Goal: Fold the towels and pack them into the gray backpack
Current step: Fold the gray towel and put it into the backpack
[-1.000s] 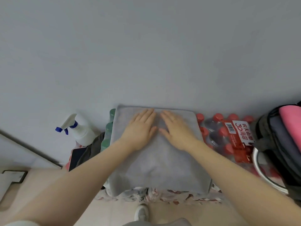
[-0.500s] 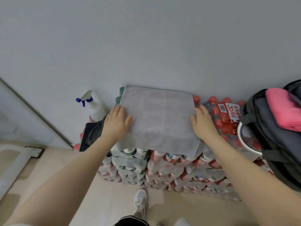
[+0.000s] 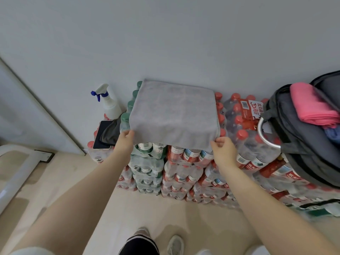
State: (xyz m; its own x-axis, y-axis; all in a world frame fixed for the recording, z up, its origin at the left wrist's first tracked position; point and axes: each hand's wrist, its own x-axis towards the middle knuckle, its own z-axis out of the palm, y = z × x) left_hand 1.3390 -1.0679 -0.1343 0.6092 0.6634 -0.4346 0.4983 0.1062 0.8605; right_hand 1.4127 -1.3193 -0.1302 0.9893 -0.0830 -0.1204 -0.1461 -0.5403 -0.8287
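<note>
A grey towel [image 3: 173, 114] lies folded flat on top of stacked packs of water bottles [image 3: 176, 172]. My left hand [image 3: 125, 141] pinches its near left corner. My right hand [image 3: 223, 149] pinches its near right corner. To the right, the gray backpack [image 3: 301, 137] lies open on the bottle packs, with a folded pink towel [image 3: 312, 104] in its mouth and a bit of blue cloth [image 3: 332, 133] under that.
A white spray bottle [image 3: 108, 103] with a blue trigger stands by the wall on the left, beside a phone [image 3: 102, 134] and a dark cloth [image 3: 110, 132]. A metal ring [image 3: 263, 134] sits by the backpack. My shoes are on the beige floor [image 3: 55, 181] below.
My hands slid from the towel's middle out to its sides, then down to its near corners, which they now pinch. The view has pulled back and tilted down.
</note>
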